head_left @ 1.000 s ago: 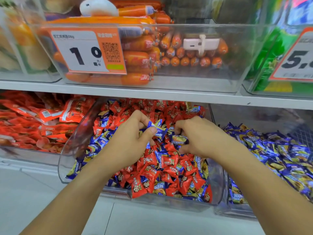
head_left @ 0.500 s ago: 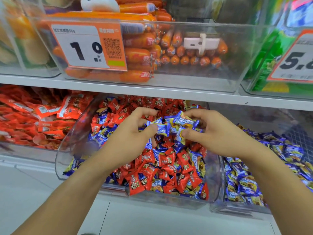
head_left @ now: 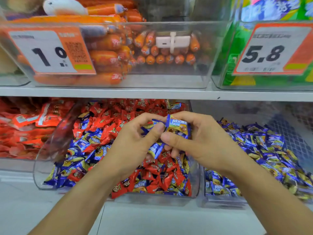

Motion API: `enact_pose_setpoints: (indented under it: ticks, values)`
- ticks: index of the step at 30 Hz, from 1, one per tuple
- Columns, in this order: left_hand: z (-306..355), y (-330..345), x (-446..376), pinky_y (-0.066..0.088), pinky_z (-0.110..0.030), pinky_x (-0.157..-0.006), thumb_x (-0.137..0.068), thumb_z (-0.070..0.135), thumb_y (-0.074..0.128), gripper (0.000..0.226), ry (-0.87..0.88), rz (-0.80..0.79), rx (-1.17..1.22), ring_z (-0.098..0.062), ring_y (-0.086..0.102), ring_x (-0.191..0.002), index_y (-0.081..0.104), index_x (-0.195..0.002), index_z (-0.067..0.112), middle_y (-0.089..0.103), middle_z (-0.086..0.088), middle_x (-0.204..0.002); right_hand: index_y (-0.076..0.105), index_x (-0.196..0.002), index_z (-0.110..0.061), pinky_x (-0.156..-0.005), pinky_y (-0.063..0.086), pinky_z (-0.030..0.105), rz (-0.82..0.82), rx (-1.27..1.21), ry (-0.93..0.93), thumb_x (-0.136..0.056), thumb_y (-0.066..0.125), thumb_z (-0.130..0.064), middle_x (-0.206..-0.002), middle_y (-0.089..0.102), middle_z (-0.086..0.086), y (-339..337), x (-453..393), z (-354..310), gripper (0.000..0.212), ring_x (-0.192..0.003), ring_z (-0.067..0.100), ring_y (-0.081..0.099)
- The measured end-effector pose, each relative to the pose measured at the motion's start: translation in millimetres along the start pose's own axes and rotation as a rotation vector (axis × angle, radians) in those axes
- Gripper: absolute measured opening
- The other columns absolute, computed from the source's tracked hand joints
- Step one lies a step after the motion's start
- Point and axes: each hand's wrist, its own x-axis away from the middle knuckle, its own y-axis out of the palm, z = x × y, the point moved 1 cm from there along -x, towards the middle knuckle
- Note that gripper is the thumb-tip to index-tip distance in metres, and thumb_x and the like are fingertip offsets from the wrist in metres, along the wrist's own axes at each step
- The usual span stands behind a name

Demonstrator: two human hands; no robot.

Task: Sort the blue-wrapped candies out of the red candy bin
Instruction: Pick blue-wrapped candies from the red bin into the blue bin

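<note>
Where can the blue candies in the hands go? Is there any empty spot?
Bare room shows at the back of the blue candy bin, between the shelf and its pile. The red candy bin is crowded, bare only at its left wall.

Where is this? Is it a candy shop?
Probably a grocery or snack shop. Price tags hang on clear bins on a shelf, sausages fill one bin above, and wrapped candies fill the red candy bin below, where two hands sort.

Blue-wrapped candies (head_left: 177, 127) held above mixed red candy bin (head_left: 194, 177).
</note>
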Motion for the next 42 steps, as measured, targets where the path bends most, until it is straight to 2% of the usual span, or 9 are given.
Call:
enact_pose_setpoints:
  ticks: [4, 10, 15, 18, 21, 27, 33, 36, 42]
  values:
    - [1.7, 12.0, -3.5, 0.037, -0.023, -0.044, -0.095, 0.031, 0.057, 0.013, 0.035, 0.111, -0.076, -0.018, 0.050, -0.068, 0.069, -0.091, 0.030, 0.065, -0.009, -0.086, 0.072, -0.099, -0.030, -0.065, 0.057, 0.053, 0.224, 0.172, -0.006, -0.091, 0.069, -0.010, -0.073, 0.072, 0.008, -28.4, 14.4, 4.1, 0.022, -0.056, 0.022, 0.066]
    - [26.1, 56.7, -13.1, 0.033, -0.022, -0.047, -0.098, 0.041, 0.044, 0.021, 0.223, 0.055, -0.317, -0.008, 0.032, -0.046, 0.054, -0.089, 0.025, 0.047, 0.005, -0.064, 0.072, -0.094, -0.028, -0.058, 0.044, 0.036, 0.296, 0.128, 0.182, -0.097, 0.059, -0.007, -0.068, 0.062, 0.006, -89.7, 52.2, 21.8, 0.025, -0.057, 0.028, 0.056]
    - [24.4, 118.6, -23.5, 0.051, -0.040, -0.074, -0.094, 0.042, 0.055, 0.011, 0.283, -0.144, -0.325, -0.020, 0.060, -0.072, 0.058, -0.097, 0.032, 0.062, -0.003, -0.086, 0.060, -0.119, -0.054, -0.060, 0.035, 0.038, 0.342, 0.200, 0.207, -0.097, 0.057, -0.012, -0.062, 0.049, 0.003, -119.7, 70.9, 28.7, 0.047, -0.061, 0.022, 0.038]
    - [24.8, 134.6, -32.2, 0.044, -0.028, -0.089, -0.093, 0.044, 0.060, 0.038, 0.294, -0.301, -0.463, -0.004, 0.055, -0.090, 0.053, -0.130, 0.041, 0.056, 0.002, -0.116, 0.053, -0.132, -0.052, -0.073, 0.050, 0.034, 0.341, 0.281, 0.127, -0.090, 0.067, -0.007, -0.097, 0.068, -0.022, -121.8, 79.3, 26.4, 0.063, -0.079, 0.012, 0.062]
    - [32.7, 125.1, -27.2, 0.035, -0.024, -0.104, -0.095, 0.046, 0.055, 0.046, 0.418, -0.285, -0.617, -0.006, 0.046, -0.122, 0.044, -0.140, 0.042, 0.049, 0.009, -0.132, 0.058, -0.129, -0.047, -0.100, 0.049, 0.034, 0.370, 0.304, 0.115, -0.085, 0.072, -0.006, -0.123, 0.062, -0.026, -120.9, 80.3, 27.5, 0.061, -0.111, -0.007, 0.059]
    - [16.9, 36.1, -0.1, 0.045, -0.022, -0.081, -0.091, 0.038, 0.055, 0.017, 0.436, -0.056, -0.777, -0.001, 0.059, -0.087, 0.069, -0.093, 0.029, 0.066, 0.014, -0.088, 0.073, -0.089, -0.037, -0.088, 0.055, 0.030, 0.459, 0.500, 0.044, -0.089, 0.069, -0.015, -0.086, 0.074, -0.017, -105.2, 62.7, 24.4, 0.023, -0.085, -0.004, 0.067]
    - [-22.4, -26.5, 14.3, 0.040, -0.028, -0.100, -0.082, 0.061, 0.063, 0.053, 0.080, -0.316, -1.201, -0.004, 0.045, -0.113, 0.053, -0.130, 0.040, 0.052, 0.018, -0.118, 0.071, -0.107, -0.024, -0.078, 0.047, 0.015, 0.165, 0.658, -0.315, -0.095, 0.060, -0.010, -0.094, 0.066, -0.012, -20.6, 37.0, 0.5, 0.022, -0.086, 0.004, 0.062]
    - [-33.4, -28.6, 8.5, 0.039, -0.033, -0.098, -0.076, 0.065, 0.067, 0.072, 0.140, -0.328, -1.265, -0.009, 0.042, -0.111, 0.043, -0.139, 0.041, 0.050, 0.017, -0.123, 0.062, -0.122, -0.024, -0.083, 0.050, 0.031, -0.045, 0.939, -0.346, -0.096, 0.050, -0.011, -0.111, 0.058, -0.006, 16.1, 15.0, 5.4, 0.031, -0.103, 0.014, 0.056]
    - [-32.6, -37.7, 11.3, 0.039, -0.029, -0.093, -0.082, 0.045, 0.073, 0.039, 0.190, -0.264, -1.222, -0.011, 0.046, -0.105, 0.060, -0.115, 0.029, 0.057, 0.010, -0.106, 0.048, -0.132, -0.021, -0.087, 0.050, 0.040, -0.181, 1.240, -0.124, -0.096, 0.055, -0.032, -0.121, 0.054, 0.003, 36.3, -27.2, 21.5, 0.038, -0.111, 0.025, 0.054]
